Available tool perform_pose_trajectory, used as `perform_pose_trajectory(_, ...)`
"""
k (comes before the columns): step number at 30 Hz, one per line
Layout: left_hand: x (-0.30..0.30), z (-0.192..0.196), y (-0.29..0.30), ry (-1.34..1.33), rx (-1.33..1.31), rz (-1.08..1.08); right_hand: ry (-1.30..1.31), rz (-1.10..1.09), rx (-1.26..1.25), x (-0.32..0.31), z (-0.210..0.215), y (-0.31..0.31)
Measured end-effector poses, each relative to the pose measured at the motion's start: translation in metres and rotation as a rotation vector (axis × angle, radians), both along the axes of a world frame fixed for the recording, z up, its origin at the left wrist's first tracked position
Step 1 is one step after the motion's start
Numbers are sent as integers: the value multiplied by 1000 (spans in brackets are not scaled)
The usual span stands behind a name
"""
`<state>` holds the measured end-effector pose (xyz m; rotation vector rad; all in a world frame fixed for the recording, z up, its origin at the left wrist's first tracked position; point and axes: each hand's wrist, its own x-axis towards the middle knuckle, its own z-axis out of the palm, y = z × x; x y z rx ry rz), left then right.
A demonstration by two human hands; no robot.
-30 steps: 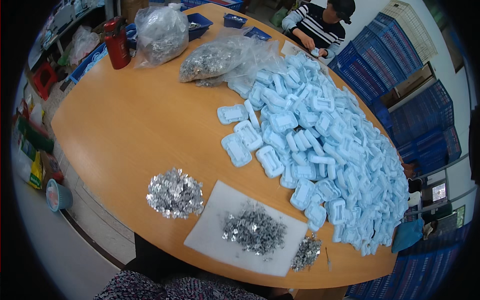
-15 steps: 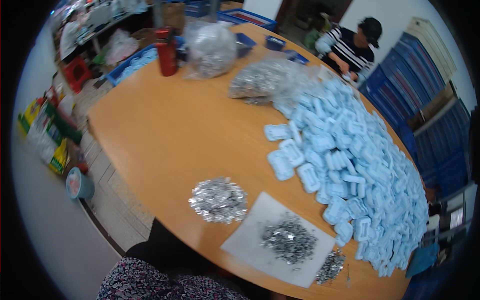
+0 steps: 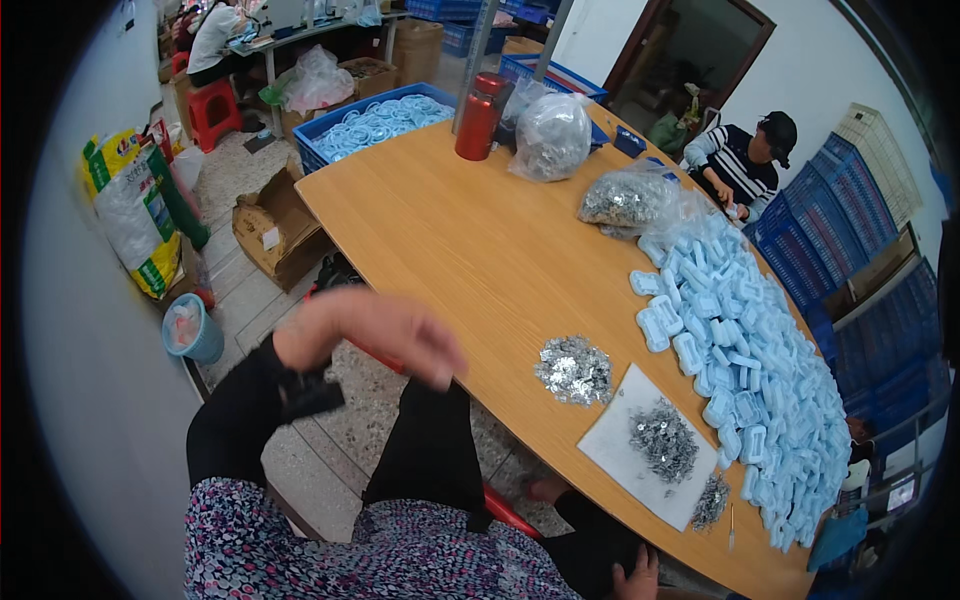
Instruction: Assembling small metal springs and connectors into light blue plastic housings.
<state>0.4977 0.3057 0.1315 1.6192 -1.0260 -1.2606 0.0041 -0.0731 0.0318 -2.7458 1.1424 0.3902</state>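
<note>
My left hand point(image 3: 400, 335) is raised in the air off the table's near left edge, slightly blurred. Its fingers are loosely stretched and bent downward, with nothing seen in them. My right hand point(image 3: 637, 578) lies on my dark trouser leg at the lower edge, fingers apart, partly cut off by the frame. On the table, a heap of small shiny metal pieces point(image 3: 573, 370) sits beside a white sheet point(image 3: 617, 432). A second heap of metal pieces point(image 3: 664, 441) rests on that sheet, and a smaller heap point(image 3: 711, 502) touches its right side.
A large pile of light-blue plastic cases point(image 3: 760, 370) covers the wooden table's point(image 3: 450, 215) right side. Clear bags point(image 3: 630, 197) and a red flask point(image 3: 482, 117) stand farther back. A co-worker point(image 3: 745, 165) sits across. Left on the floor are a cardboard box point(image 3: 280, 225) and a bin point(image 3: 195, 330).
The view has swung left and up, so the table's things appear farther right. My left hand and forearm have come into view, and my right hand now shows at the lower edge.
</note>
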Motion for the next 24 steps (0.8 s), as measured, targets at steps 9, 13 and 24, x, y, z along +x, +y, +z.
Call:
perform_pose_trajectory(9, 250, 2, -61, -221, -374, 1220, -69, 31, 420, 44, 125, 48)
perform_pose_trajectory(13, 310, -7, -94, -544, -221, 1458, -80, -29, 317, 52, 129, 54)
perform_pose_trajectory(24, 387, -30, -126, -643, -368, 1399, -782, -423, 52, 32, 112, -10)
